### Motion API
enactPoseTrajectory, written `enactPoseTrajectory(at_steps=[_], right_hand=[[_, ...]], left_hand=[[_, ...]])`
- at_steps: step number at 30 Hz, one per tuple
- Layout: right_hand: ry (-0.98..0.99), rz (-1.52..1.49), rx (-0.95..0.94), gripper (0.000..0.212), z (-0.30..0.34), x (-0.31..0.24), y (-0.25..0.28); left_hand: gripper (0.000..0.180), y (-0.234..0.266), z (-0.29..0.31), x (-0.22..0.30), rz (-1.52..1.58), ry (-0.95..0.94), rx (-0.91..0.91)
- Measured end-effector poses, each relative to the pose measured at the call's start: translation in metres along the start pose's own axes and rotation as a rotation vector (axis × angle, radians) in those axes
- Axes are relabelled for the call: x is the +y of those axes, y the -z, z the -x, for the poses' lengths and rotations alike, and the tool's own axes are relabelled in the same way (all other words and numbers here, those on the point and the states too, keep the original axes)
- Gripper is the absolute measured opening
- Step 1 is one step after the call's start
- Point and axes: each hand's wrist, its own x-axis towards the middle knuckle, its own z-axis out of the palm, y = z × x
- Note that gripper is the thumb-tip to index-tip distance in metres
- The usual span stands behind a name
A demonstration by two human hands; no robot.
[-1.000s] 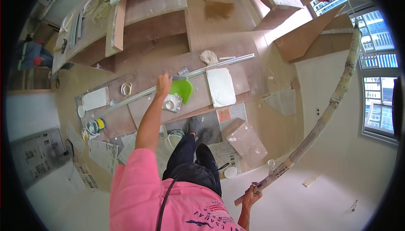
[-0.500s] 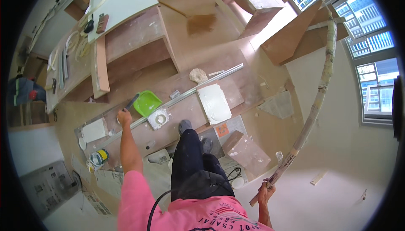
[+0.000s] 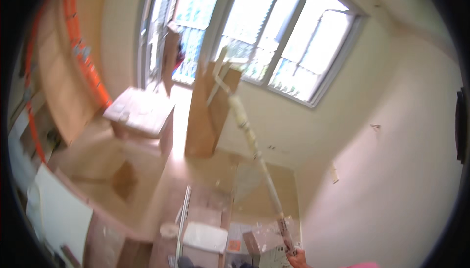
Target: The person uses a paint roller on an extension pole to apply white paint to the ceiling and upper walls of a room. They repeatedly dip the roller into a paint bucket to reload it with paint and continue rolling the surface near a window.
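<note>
My right hand (image 3: 299, 258) shows only at the bottom edge, shut around the lower end of a long, plaster-spattered pole (image 3: 254, 145). The pole rises up and to the left from the hand, and its far end lies against the bright window (image 3: 289, 38). My left hand is out of the picture. The view is blurred.
A tall upright wooden panel (image 3: 208, 111) and a low wooden cabinet box (image 3: 142, 116) stand below the window. An orange ladder (image 3: 85, 57) leans at the left. On the floor lie a metal rail (image 3: 182, 214), a white tray (image 3: 204, 236) and a white board (image 3: 61, 219).
The view has swung up from the floor toward the window and wall. My left hand, which reached near the green tray, has left the picture. My right hand keeps hold of the pole.
</note>
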Motion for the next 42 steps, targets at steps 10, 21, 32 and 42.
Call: enactPoseTrajectory(at_steps=[10, 21, 32, 42], right_hand=[[-0.052, -0.036, 0.315, 0.020, 0.063, -0.075, -0.015], [0.005, -0.233, 0.376, 0.021, 0.061, -0.101, -0.010], [0.088, -0.146, 0.605, 0.027, 0.060, -0.086, -0.027], [-0.008, -0.439, 0.668, 0.012, 0.053, -0.146, 0.014]], left_hand=[[0.045, 0.022, -0.032, 0.213, 0.007, -0.477, -0.262], [0.051, -0.039, -0.010, 0.192, 0.006, -0.533, -0.508], [0.058, -0.020, 0.113, 0.290, 0.112, -0.835, -0.775], [0.053, 0.158, 0.495, 0.507, 0.266, -1.438, -1.439]])
